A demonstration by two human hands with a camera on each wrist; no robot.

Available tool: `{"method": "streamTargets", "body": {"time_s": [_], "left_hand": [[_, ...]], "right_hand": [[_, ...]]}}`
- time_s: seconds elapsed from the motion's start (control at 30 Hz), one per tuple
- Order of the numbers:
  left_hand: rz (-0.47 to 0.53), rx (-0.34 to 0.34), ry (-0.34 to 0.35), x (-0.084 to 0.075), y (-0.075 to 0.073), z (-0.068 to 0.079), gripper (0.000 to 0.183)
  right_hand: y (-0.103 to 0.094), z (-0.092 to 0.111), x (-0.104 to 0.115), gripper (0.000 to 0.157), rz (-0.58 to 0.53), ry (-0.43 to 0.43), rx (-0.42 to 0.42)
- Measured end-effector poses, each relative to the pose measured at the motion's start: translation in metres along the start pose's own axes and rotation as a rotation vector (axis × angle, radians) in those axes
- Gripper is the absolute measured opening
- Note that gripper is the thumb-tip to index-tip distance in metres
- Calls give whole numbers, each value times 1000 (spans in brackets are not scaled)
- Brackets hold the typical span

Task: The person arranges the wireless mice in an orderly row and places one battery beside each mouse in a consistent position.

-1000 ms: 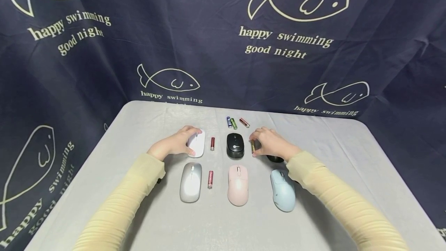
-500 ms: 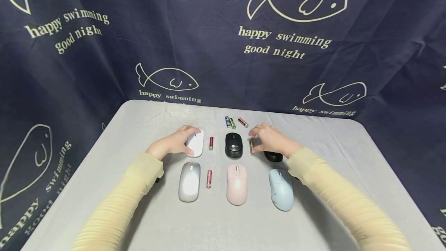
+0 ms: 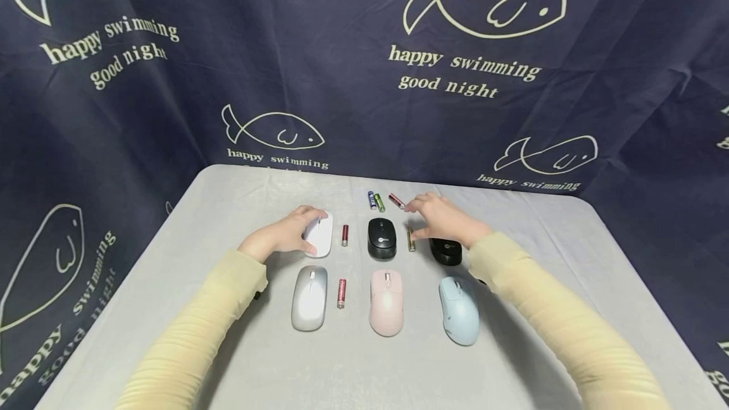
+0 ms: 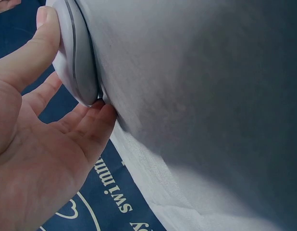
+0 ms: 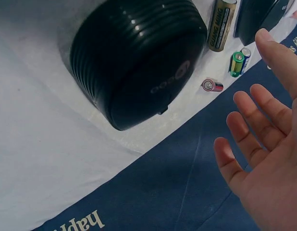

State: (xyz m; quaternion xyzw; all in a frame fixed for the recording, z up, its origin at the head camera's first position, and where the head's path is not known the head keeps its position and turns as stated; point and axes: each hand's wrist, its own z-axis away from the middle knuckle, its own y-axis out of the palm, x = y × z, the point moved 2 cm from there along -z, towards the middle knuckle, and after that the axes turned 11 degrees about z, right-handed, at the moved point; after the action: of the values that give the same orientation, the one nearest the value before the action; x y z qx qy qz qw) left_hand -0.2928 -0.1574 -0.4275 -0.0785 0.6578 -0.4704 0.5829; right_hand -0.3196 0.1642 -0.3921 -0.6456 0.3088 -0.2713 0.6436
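My left hand (image 3: 286,233) grips a white computer mouse (image 3: 321,236) at the back left, thumb at its near end and fingers at its far end. In the left wrist view, the thumb presses one side of the mouse (image 4: 76,53), with fingertips at its end. My right hand (image 3: 445,219) hovers with fingers spread and nothing between them; the right wrist view shows the open palm (image 5: 273,168). A gold battery (image 3: 411,242) lies just beside the right thumb. Partly covered by that hand is a black mouse (image 3: 447,254).
Another black mouse (image 3: 382,239) sits at the middle, beside a dark red battery (image 3: 345,235). Blue (image 3: 372,200), green (image 3: 380,203) and red (image 3: 396,200) batteries lie farther back. Silver (image 3: 309,299), pink (image 3: 386,302) and light blue (image 3: 459,312) mice line the front, with a red battery (image 3: 342,293).
My right hand has let go of the gold battery, lifted and shifted slightly away toward the back. The left hand stays on the white mouse.
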Motion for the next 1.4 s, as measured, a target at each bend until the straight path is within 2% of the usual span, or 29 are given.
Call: {"method": "streamTargets", "body": {"time_s": [0.4,0.83,1.17,1.4], "left_hand": [[14,-5,-4,0,0,1,80],[12,-6,-1,-1,0,1,80],[11,-8,4,0,1,2,80],[11,-9,-3,0,1,1,80]], "right_hand": [[2,-12,-8,58,29,-7,-25],[10,-27,-15,65,110,-16,-38],[16,-39,-17,69,114,32,24],[21,-45,-20,67,113,27,-3]]}}
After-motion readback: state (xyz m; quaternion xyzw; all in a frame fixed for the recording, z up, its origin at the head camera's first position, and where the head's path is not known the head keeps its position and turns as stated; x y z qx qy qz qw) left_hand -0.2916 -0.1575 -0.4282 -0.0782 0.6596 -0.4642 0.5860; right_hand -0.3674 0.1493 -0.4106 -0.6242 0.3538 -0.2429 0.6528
